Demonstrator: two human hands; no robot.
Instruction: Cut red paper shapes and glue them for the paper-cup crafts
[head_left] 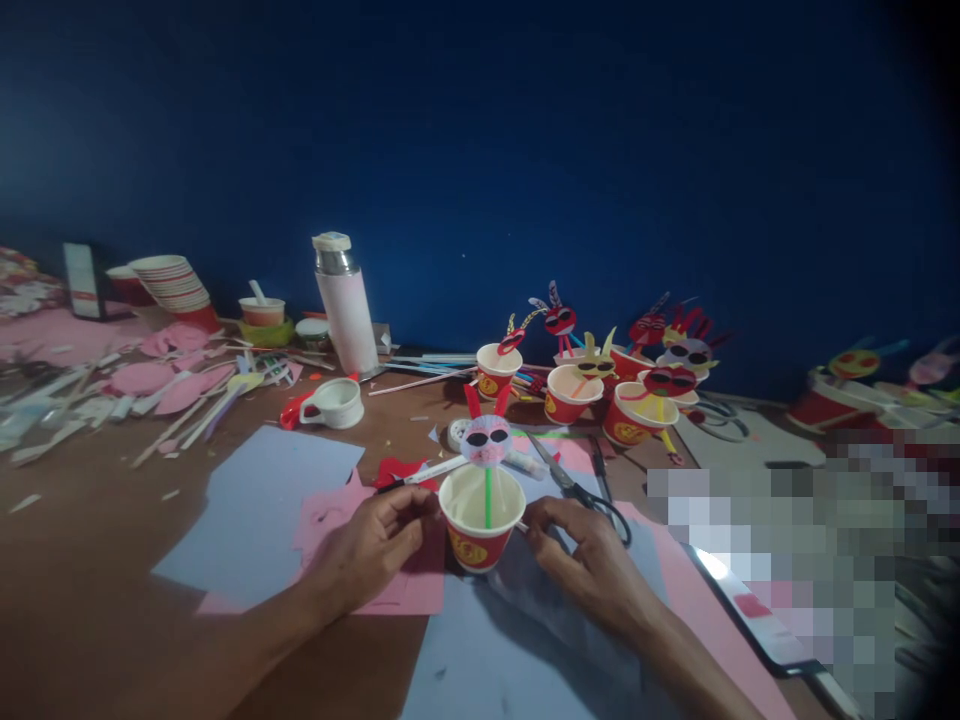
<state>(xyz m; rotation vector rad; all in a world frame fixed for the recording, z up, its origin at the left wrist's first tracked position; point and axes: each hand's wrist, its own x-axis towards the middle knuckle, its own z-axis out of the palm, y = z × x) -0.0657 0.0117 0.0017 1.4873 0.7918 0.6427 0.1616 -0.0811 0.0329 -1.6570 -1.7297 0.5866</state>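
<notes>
Between my hands is a red and yellow paper cup (pixel 480 550), upright over the papers. A green straw (pixel 489 498) rises inside it and bears a pale paper face (pixel 486 441) with black eyes and red ears. My left hand (pixel 386 540) is curled at the cup's left side, fingertips close to its wall; what they pinch, if anything, is hidden. On the other side, the closed fingers of my right hand (pixel 574 545) meet a thin white stick (pixel 523 526) by the cup wall. Black-handled scissors (pixel 581 490) lie just beyond my right hand.
Several finished cup figures (pixel 574 392) stand at the back right. A white flask (pixel 347 315) and a white mug (pixel 334 402) are behind to the left. Blue paper (pixel 259 510) and pink paper (pixel 412 590) cover the table; a phone (pixel 757 610) lies right, and paper scraps (pixel 142 378) left.
</notes>
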